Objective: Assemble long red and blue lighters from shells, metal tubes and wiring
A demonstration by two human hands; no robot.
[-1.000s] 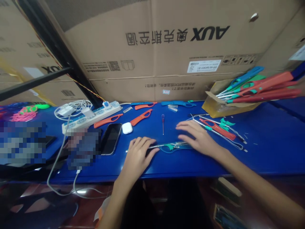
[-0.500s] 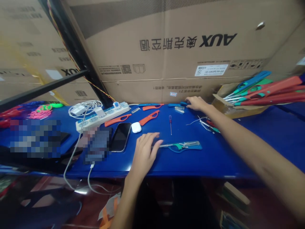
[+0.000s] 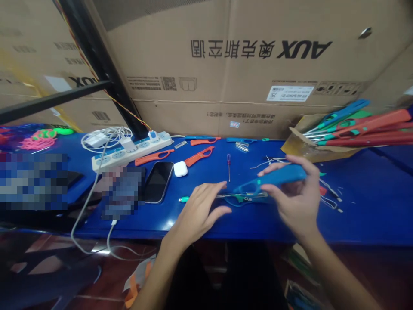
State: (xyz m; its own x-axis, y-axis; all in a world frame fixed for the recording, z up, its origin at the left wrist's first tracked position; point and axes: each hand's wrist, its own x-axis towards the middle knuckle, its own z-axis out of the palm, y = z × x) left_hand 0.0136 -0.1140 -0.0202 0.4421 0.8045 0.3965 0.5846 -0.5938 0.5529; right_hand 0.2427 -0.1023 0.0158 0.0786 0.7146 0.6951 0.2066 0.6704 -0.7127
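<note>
My right hand (image 3: 305, 206) grips a blue lighter casing half (image 3: 280, 175), raised above the table and tilted, with a loop at its left end. Beneath it lies an opened lighter (image 3: 237, 203) with a metal rod; the raised casing partly covers it. My left hand (image 3: 201, 211) rests over the rod, fingers stretched and thumb apart. A teal tip (image 3: 183, 199) sticks out left of that hand. Behind the lighter is a small screwdriver (image 3: 229, 162) with a purple-red handle. Loose wires and small parts (image 3: 329, 200) lie beside my right hand, partly hidden.
A cardboard box (image 3: 292, 144) full of long lighters (image 3: 364, 122) stands at back right. Orange casings (image 3: 155, 158), clear parts (image 3: 241, 147), an earbud case (image 3: 180, 169), a phone (image 3: 159, 182) and a power strip (image 3: 135, 150) lie left and behind. A large carton (image 3: 232, 86) walls the back.
My right hand has come back from the rear of the table toward me, bringing the blue casing half above the lighter. My left hand has shifted slightly right over the rod.
</note>
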